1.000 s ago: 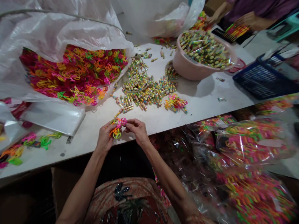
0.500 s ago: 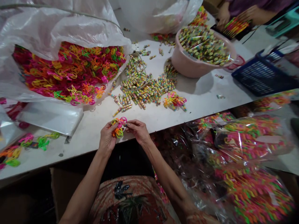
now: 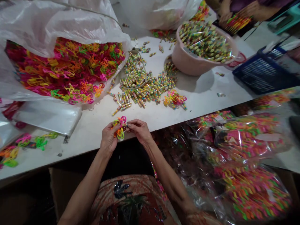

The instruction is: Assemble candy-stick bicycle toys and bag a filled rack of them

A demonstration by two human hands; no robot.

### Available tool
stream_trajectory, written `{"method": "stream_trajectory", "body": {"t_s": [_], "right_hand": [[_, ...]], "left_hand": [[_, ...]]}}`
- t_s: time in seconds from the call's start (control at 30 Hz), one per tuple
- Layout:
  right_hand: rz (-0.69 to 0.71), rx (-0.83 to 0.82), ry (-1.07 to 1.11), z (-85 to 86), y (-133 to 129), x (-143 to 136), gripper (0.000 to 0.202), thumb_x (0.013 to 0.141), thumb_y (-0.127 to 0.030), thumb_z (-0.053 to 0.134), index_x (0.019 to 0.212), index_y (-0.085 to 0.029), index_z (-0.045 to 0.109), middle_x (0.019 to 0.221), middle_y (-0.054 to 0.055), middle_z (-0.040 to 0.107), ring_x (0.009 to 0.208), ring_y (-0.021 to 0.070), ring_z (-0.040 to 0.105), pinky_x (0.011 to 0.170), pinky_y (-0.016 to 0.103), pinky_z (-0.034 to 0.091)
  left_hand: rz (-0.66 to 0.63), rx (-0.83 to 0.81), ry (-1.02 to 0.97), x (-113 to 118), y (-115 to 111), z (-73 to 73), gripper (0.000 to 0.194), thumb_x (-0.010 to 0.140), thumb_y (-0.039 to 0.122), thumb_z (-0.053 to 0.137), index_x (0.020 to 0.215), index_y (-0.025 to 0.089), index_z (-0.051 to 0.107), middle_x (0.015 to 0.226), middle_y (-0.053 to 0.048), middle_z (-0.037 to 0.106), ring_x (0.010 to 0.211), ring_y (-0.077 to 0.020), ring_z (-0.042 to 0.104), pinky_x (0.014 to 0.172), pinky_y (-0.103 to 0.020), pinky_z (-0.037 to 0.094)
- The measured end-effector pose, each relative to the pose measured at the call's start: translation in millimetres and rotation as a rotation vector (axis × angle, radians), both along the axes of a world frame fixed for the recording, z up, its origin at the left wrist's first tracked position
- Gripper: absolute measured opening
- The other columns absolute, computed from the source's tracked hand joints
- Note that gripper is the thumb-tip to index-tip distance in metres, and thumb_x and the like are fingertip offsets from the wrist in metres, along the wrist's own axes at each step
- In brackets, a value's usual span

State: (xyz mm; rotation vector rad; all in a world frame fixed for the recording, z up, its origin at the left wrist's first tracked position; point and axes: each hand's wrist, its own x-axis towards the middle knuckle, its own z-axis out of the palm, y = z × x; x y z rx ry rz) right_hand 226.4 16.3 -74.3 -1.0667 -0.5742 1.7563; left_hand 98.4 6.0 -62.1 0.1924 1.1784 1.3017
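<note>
Just off the table's front edge, my left hand (image 3: 109, 137) is closed round a small bunch of neon plastic pieces (image 3: 120, 133) with ring-shaped parts in pink, orange and yellow-green. My right hand (image 3: 140, 131) meets it from the right, thumb and forefinger pinched on what looks like a small patterned tube (image 3: 127, 125) touching the bunch; most of it is hidden by the fingertips. Beyond my hands lies a heap of small patterned tubes (image 3: 142, 89) on the white table (image 3: 93, 125). A cluster of plastic pieces with tubes (image 3: 175, 99) rests to its right.
A clear bag (image 3: 77, 23) of loose neon pieces fills the back left, flat clear sleeves (image 3: 50, 117) before it. A pink basin (image 3: 194, 64) of tubes and a blue basket (image 3: 262, 75) stand right. Filled packets (image 3: 250, 134) lie below; a co-worker's hands (image 3: 248, 11) hold neon pieces.
Both hands stay close together at nearly the same place, with a slight shift of the bunch and of the right fingertips. The whole view has moved a little.
</note>
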Motion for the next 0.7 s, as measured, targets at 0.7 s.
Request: {"method": "stream_trajectory", "body": {"t_s": [0.7], "right_hand": [[-0.263,0.448,-1.587,29.0,71.5,108.8,0.021,0.085,-0.024,0.055,0.099,-0.021,0.07,0.119,0.01,0.063,0.115,0.0258,0.054,0.099,0.044,0.042]], "left_hand": [[-0.031,-0.066,0.07,-19.4,25.3,7.5,0.031,0.061,0.027,0.082,0.075,0.013,0.059,0.062,0.0,0.067,0.05,-0.0125,0.063,0.043,-0.02,0.052]]}}
